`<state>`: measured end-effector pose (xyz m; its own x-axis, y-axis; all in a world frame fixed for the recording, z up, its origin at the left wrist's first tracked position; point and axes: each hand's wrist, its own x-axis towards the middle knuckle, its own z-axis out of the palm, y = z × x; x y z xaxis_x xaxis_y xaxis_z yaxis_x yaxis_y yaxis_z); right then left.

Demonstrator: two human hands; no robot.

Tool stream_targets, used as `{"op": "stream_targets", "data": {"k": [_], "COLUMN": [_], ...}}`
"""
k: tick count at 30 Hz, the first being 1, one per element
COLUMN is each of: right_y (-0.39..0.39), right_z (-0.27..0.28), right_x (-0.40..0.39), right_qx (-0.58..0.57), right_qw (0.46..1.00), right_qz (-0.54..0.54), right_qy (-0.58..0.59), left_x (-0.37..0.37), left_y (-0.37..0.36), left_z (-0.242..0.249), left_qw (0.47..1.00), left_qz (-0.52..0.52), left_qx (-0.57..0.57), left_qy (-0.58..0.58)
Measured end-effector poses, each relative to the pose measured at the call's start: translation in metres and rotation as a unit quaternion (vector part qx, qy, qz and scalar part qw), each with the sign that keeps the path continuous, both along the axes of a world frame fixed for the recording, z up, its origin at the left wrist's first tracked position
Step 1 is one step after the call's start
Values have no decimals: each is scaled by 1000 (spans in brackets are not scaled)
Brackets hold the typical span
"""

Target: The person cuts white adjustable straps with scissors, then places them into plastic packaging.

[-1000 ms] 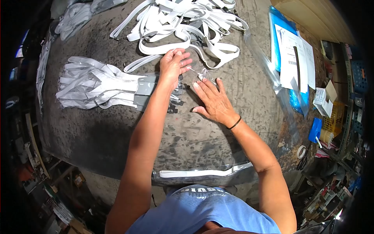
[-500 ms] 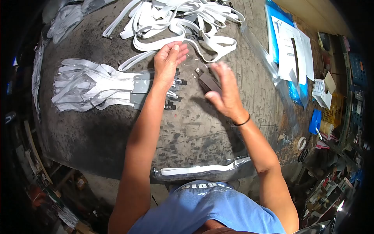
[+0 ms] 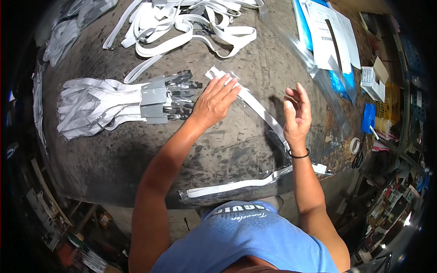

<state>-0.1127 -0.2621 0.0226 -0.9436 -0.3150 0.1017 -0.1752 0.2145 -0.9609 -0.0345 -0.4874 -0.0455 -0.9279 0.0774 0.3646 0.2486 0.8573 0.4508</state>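
My left hand (image 3: 215, 101) lies flat with its fingers on the upper end of a white strap in clear plastic (image 3: 264, 113), which runs diagonally down to the right. My right hand (image 3: 297, 119) is raised beside that strap, fingers loosely curled and apart, holding nothing. To the left of my left hand lies a bundle of bagged white straps (image 3: 98, 105) with grey cards (image 3: 154, 96) and dark clips (image 3: 182, 98). Near the table's front edge is another white strap in plastic (image 3: 232, 185).
A loose pile of white straps (image 3: 182, 34) lies at the back. Papers (image 3: 327, 41) on blue plastic (image 3: 343, 86) are at the back right, with a small white box (image 3: 374, 83) and a tape roll (image 3: 354, 145) near the right edge. More bagged straps (image 3: 63, 41) sit back left.
A plastic-wrapped white strap now lies under my left hand, where a dark piece was near my right hand. My left hand has moved down and flattened; my right has moved right. The view has shifted slightly.
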Motion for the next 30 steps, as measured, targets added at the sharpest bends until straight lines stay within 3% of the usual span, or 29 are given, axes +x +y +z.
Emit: {"op": "stream_targets", "data": {"k": [6,8,10,12,14,16,21,30], "right_y": [18,24,20,15,3,-4,-25,-35], "right_z": [-8,-9,-10,-5,0,-3,-16,-35], "right_x": [-9,-13,-18,-26,-34,-46,-65,-69], "right_qx": [1,23,15,72,79,159,192,211], "right_qw": [999,989,985,964,956,910,864,844], "right_qz": [-16,11,16,120,147,244,368,373], "right_qy": [-28,-144,-171,-226,-241,-296,-286,-321], "left_x": [11,13,14,16,16,15,15,15], "left_y": [5,6,8,9,9,10,10,10], "left_z": [-5,-3,-2,-2,-1,0,0,0], "left_qw": [995,992,991,989,986,986,985,985], "left_qz": [-44,-58,-66,-73,-73,-72,-69,-69], "left_qx": [-27,-43,-50,-56,-74,-76,-83,-77], "left_qy": [-82,-100,-109,-116,-128,-128,-134,-138]}}
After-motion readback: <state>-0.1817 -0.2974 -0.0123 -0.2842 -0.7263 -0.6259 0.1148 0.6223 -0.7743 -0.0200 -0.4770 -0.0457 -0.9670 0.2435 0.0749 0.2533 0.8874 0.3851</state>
